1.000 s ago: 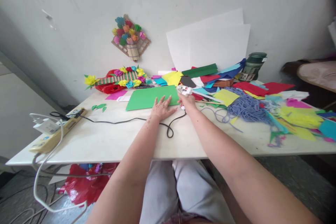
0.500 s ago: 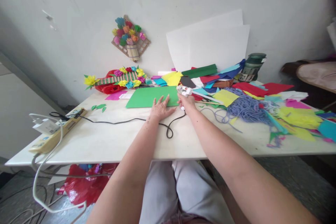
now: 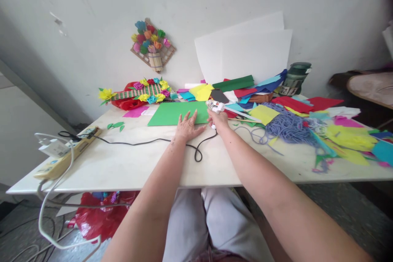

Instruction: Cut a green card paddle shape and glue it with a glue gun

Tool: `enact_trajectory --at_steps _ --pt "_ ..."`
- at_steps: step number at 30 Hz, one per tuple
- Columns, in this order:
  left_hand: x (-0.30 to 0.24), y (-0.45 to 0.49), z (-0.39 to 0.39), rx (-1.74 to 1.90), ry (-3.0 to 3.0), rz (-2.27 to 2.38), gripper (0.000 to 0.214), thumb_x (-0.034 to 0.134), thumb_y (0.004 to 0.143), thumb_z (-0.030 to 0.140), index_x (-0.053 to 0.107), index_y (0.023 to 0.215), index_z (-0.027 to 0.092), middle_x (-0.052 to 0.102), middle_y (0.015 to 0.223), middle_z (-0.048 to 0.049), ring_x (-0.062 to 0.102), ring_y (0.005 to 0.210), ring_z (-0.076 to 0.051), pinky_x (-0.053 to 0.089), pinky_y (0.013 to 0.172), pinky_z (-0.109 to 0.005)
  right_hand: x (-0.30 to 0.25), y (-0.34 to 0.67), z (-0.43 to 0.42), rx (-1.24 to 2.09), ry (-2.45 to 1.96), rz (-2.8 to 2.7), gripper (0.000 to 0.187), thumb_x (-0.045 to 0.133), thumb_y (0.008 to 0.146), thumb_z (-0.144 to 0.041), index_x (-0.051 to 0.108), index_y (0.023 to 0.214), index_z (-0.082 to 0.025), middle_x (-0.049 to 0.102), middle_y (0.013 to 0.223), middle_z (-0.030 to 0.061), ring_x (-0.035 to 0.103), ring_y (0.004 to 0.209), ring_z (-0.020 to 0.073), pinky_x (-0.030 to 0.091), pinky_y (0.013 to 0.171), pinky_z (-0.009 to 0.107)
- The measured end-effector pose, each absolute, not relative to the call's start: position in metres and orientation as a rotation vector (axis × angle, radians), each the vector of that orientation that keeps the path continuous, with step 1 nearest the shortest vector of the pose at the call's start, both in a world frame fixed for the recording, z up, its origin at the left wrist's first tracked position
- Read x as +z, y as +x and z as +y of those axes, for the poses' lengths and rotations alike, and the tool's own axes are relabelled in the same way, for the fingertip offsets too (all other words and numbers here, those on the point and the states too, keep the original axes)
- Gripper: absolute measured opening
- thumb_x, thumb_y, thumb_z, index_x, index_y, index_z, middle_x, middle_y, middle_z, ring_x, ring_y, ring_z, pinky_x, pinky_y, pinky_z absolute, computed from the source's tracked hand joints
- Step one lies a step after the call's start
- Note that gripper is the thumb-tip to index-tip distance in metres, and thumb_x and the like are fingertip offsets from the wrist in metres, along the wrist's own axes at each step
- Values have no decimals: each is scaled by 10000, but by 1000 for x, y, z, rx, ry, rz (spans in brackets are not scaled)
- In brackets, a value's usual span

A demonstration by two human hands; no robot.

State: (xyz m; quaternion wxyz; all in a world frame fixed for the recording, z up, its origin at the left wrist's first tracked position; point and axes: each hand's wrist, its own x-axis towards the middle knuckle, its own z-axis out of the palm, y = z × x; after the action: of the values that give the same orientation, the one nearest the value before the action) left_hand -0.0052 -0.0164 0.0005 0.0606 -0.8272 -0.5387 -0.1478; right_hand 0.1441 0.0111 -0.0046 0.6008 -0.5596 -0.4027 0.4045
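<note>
A green paper sheet [image 3: 168, 113] lies flat on the white table [image 3: 123, 163]. My left hand [image 3: 187, 127] rests on the sheet's near right corner with fingers spread flat. Just to its right, my right hand [image 3: 218, 119] is closed around a white glue gun [image 3: 215, 106], whose nozzle sits at the sheet's right edge. The gun's black cord [image 3: 153, 141] loops across the table towards a power strip [image 3: 69, 150] on the left.
Coloured paper scraps [image 3: 350, 137] and a heap of blue-grey yarn [image 3: 288, 125] cover the table's right side. A paper-flower craft [image 3: 138, 92] and a dark green jar [image 3: 296, 77] stand at the back, white sheets [image 3: 245, 51] lean on the wall. Small green leaves [image 3: 116, 125] lie left.
</note>
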Motion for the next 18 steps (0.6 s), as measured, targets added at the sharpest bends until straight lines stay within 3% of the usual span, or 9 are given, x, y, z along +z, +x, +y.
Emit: enact_trajectory --at_steps 5,12,15,18 --pt "0 -6 -14 -402 -2563 -1692 838 277 764 682 80 1423 205 345 1408 -61 221 1327 -206 91 1080 -453 -5 144 11 939 -1281 -928 283 621 654 -401 596 778 -148 565 465 -2 465 298 113 334 288 213" --pt "1 -8 -12 -507 -2622 -1752 841 348 768 645 72 1424 197 353 1402 -76 288 1301 -203 203 1058 -366 -2 144 9 961 -1266 -911 248 626 652 -385 574 745 -161 555 431 -22 456 278 107 335 276 204" --pt "3 -16 -9 -688 -2527 -1885 702 343 834 521 98 1420 221 425 1357 -40 372 1254 -171 259 1032 -334 0 144 7 974 -1247 -896 234 630 659 -367 572 752 -161 547 419 -31 438 264 96 334 275 199" --pt "6 -29 -4 -882 -2282 -2056 498 204 899 356 269 1375 225 540 1253 -24 519 1113 -127 389 897 -249 5 143 3 999 -1189 -866 234 634 668 -364 561 741 -153 544 419 -31 434 265 86 321 274 188"
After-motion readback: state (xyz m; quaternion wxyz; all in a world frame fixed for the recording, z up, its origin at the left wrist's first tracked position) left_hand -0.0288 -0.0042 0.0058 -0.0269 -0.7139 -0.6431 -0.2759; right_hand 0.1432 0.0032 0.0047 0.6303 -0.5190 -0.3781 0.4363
